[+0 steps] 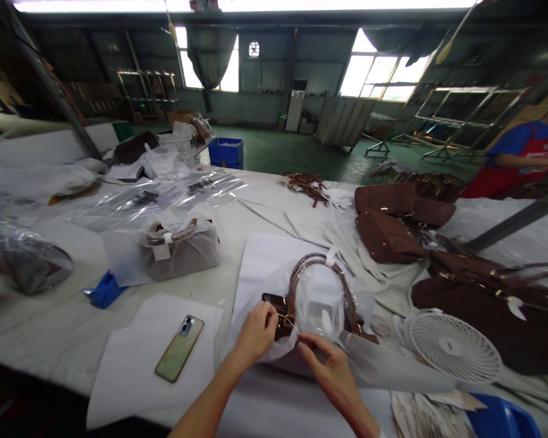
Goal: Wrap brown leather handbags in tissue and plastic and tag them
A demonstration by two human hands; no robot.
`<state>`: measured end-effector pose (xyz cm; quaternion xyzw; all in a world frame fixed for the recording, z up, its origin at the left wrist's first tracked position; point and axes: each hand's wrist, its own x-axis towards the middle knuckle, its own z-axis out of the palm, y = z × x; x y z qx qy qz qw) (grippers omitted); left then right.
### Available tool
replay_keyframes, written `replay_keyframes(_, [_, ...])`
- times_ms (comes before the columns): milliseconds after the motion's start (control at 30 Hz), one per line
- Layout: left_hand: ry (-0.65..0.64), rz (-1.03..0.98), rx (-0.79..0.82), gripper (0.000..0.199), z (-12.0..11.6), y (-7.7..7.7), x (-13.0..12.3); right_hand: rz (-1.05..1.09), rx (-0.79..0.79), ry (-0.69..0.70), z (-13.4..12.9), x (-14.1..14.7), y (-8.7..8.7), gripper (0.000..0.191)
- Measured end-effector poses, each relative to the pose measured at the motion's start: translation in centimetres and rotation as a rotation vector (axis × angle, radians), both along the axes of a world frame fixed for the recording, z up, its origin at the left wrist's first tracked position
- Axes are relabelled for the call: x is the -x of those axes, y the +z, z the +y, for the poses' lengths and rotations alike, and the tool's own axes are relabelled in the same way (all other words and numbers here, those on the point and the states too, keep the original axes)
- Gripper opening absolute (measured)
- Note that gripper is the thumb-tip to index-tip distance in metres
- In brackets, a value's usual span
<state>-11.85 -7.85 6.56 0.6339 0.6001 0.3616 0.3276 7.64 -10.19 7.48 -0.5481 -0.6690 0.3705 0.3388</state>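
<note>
A brown handbag (281, 328) stands in front of me, its lower part inside a translucent plastic bag (292, 362). Its two upright handles (296, 274) are wrapped in clear film, with a white wrap at the top. My left hand (257, 331) pinches a thin pale cord (284, 317) at the handbag's left side, near the handle base. Slightly lower and to the right, my right hand (331, 368) has thumb and forefinger closed at the cord's other end, by the plastic's edge. The fingertips partly hide the cord.
A bagged handbag (187, 249), blue tape dispenser (104, 291) and phone on paper (180, 350) lie left. To the right are a white fan (454, 347), brown bags (388, 234) and a blue container (502, 417). A person in a red apron (525, 155) stands far right.
</note>
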Motion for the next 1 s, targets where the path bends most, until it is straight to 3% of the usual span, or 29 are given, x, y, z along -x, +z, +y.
replay_keyframes(133, [0.022, -0.025, 0.087, 0.017, -0.7, 2.9, -0.3, 0.182, 0.148, 0.139, -0.8, -1.6, 1.0, 0.025])
replay_keyframes(267, [-0.016, -0.018, 0.068, 0.018, -2.0, 5.8, -1.1, 0.298, 0.198, -0.013, -0.9, -2.3, 0.0, 0.03])
replay_keyframes(367, [-0.06, -0.119, 0.156, 0.02, -3.3, 6.6, -1.8, 0.371, 0.213, -0.101, -1.0, -2.4, -1.1, 0.04])
replay_keyframes(433, [-0.081, -0.236, 0.282, 0.024, -4.2, 6.2, -2.6, 0.385, 0.163, -0.132, -1.2, -2.3, -1.4, 0.042])
replay_keyframes(533, [-0.076, -0.44, 0.414, 0.03, -5.2, 4.2, -4.4, 0.299, -0.013, -0.155, -2.1, -1.5, -0.8, 0.034])
replay_keyframes(633, [0.023, -0.568, 0.325, 0.036, -5.7, 1.9, -6.0, 0.203, -0.158, -0.056, -3.6, -0.3, 0.8, 0.024])
replay_keyframes(733, [0.123, -0.713, 0.277, 0.04, -5.7, 0.6, -6.5, 0.211, -0.139, 0.028, -4.8, 0.3, 2.6, 0.024])
replay_keyframes(800, [0.121, -0.854, 0.333, 0.04, -5.5, 0.2, -6.4, 0.236, -0.12, -0.056, -5.0, 0.2, 3.1, 0.024])
replay_keyframes(867, [0.09, -0.927, 0.349, 0.04, -5.4, 0.1, -6.3, 0.23, -0.1, -0.124, -5.0, 0.1, 3.1, 0.025])
replay_keyframes(1000, [0.069, -0.855, 0.295, 0.041, -5.4, -0.4, -6.5, 0.247, 0.005, -0.022, -4.6, 0.6, 1.9, 0.029])
